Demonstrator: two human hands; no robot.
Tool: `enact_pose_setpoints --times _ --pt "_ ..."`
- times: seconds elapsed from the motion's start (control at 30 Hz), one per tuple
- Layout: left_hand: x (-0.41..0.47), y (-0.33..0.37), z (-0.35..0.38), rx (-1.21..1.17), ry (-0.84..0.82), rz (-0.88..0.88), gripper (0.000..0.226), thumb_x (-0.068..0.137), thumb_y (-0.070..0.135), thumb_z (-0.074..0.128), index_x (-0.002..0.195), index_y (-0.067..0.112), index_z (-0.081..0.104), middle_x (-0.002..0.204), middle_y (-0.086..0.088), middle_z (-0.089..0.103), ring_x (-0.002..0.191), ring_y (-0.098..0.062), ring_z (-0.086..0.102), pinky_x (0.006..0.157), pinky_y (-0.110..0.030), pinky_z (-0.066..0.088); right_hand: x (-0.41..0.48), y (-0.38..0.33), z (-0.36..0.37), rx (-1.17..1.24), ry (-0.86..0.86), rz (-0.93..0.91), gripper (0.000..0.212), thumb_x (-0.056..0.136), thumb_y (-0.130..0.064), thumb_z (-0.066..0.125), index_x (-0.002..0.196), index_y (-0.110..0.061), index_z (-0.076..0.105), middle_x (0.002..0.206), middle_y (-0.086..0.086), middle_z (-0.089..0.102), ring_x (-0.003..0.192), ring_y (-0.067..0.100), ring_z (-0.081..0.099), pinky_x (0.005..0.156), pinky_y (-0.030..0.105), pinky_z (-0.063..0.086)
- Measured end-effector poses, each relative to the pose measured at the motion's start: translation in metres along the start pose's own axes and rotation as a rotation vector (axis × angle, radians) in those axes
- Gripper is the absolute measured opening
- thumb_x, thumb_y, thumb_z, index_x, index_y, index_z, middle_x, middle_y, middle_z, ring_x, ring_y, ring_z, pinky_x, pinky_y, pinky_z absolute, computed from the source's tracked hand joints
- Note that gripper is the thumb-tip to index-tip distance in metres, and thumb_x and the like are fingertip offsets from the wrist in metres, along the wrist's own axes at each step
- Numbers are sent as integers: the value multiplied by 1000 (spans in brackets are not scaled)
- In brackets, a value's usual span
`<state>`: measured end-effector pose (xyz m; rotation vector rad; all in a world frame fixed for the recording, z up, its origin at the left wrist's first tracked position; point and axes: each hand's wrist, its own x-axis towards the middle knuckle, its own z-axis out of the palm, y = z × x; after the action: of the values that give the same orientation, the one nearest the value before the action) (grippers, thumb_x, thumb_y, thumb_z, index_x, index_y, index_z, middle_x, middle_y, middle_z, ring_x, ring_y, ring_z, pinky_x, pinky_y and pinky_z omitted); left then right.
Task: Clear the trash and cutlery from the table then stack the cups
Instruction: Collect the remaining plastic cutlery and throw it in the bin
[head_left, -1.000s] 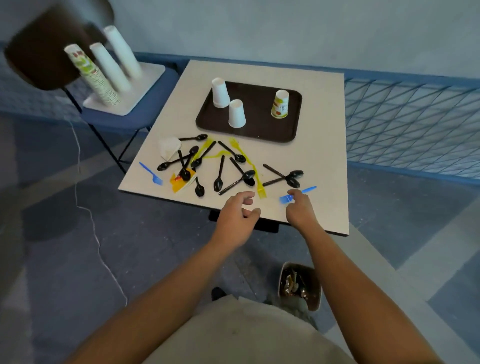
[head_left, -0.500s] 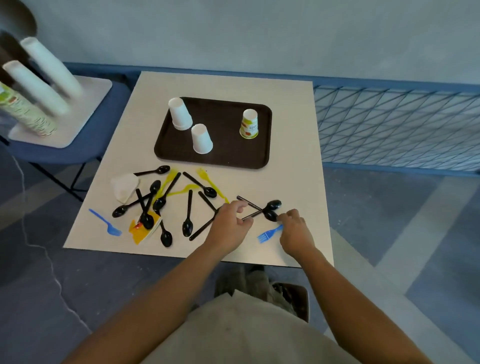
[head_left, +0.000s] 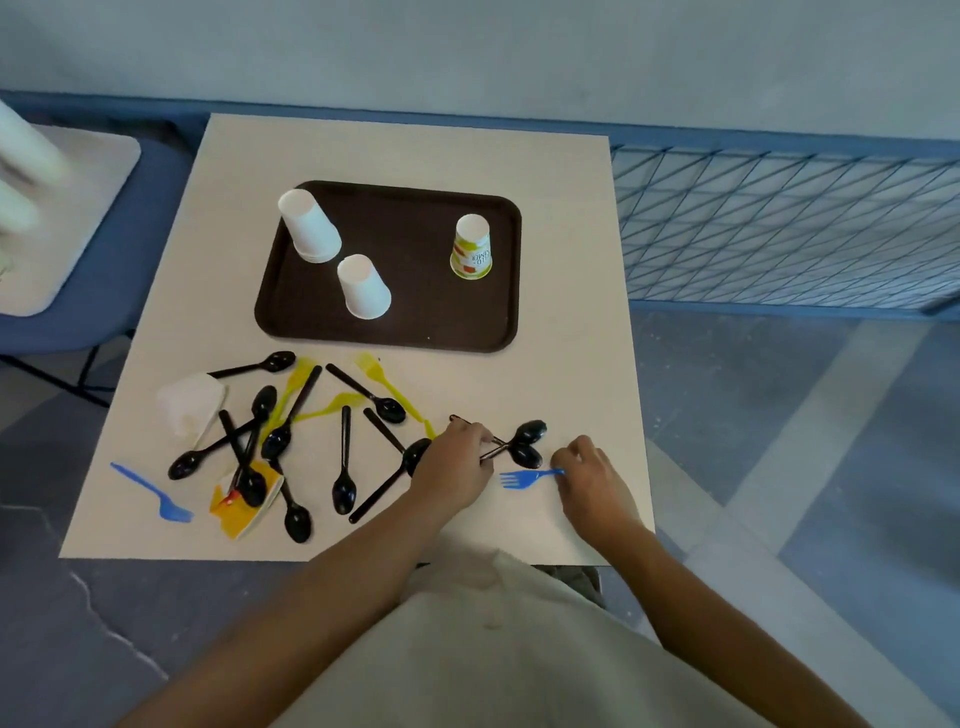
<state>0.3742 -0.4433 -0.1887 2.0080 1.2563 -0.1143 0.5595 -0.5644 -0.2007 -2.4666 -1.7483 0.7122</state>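
the left hand (head_left: 457, 467) covers the handles of the two crossed black plastic spoons (head_left: 527, 441) near the tabletop's (head_left: 519, 525) right edge. whether its fingertips pinch one handle or both cannot be told. it also hides the handle end of a long yellow plastic fork (head_left: 387, 382) and part of the bowl of a long black plastic spoon (head_left: 379, 493). the right hand (head_left: 592, 475) hides the handle end of the small blue plastic fork (head_left: 519, 478) under its curled fingers. at the picture's left edge, tall white cup stacks (head_left: 26, 156) are blurred and cut off. the print on the yellow-and-white paper cup (head_left: 471, 249) is too small to read. the pale shirt (head_left: 493, 649) hides the middle of the tabletop's near edge.
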Motion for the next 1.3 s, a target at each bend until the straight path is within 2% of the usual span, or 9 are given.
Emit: enact_pose_setpoints --times 0.23,0.37,0.5,0.67,0.73,0.83,1.07,1.2,1.3 --pt "9 -10 12 153 -60 69 33 96 21 66 129 19 62 129 0 58 117 -24 60 95 -39 51 0 -7 -7 96 121 60 14 100 -15 57 111 -14 66 104 4 57 89 23 57 77 39 55" --pt "12 -11 15 175 -17 117 20 96 17 58 115 16 67 115 -3 64 110 -26 61 87 -39 50 -3 -12 -11 169 240 99 11 96 -6 58 100 -10 67 88 5 60 83 25 50 72 39 48" --pt "11 -4 0 21 1 94 15 93 16 60 105 16 69 103 -1 66 99 -22 62 81 -38 51 -2 -22 -22 450 286 274 14 98 -5 50 99 -9 63 88 3 61 82 22 51 68 31 38" --pt "-5 -37 -41 -235 78 -11 11 92 15 68 102 18 69 86 14 63 81 -10 61 75 -23 49 13 -75 -19 699 194 362 15 107 -21 41 103 -10 51 83 9 62 73 32 56 63 40 44" --pt "-7 -39 -44 -266 105 -44 11 93 15 67 104 15 69 84 12 63 79 -10 60 69 -21 46 21 -81 -17 674 98 364 14 105 -23 45 111 -11 49 87 7 63 75 34 60 67 42 46" --pt "-7 -39 -52 -276 130 -124 9 96 15 62 105 14 63 82 6 60 77 -13 59 60 -20 39 34 -88 -13 534 -7 306 27 95 -17 55 121 -13 50 89 8 60 78 33 60 67 33 42" --pt "-14 -48 -66 -242 30 -231 10 106 21 47 107 14 53 91 -8 64 74 -18 60 55 -29 40 52 -104 0 222 -133 281 31 97 -23 51 128 -24 47 90 3 56 77 26 60 65 35 50" --pt "-17 -51 -64 -223 -4 -168 9 101 22 55 107 15 53 88 -8 65 78 -26 65 60 -34 46 51 -99 1 132 -113 251 17 102 -24 46 118 -24 49 81 1 52 72 27 58 61 36 50" --pt "-19 -55 -60 -114 -41 -48 21 94 13 62 115 18 60 89 -4 67 79 -23 66 69 -37 55 51 -92 -2 66 -96 222 14 105 -27 45 117 -22 49 86 3 57 72 28 55 61 35 46"
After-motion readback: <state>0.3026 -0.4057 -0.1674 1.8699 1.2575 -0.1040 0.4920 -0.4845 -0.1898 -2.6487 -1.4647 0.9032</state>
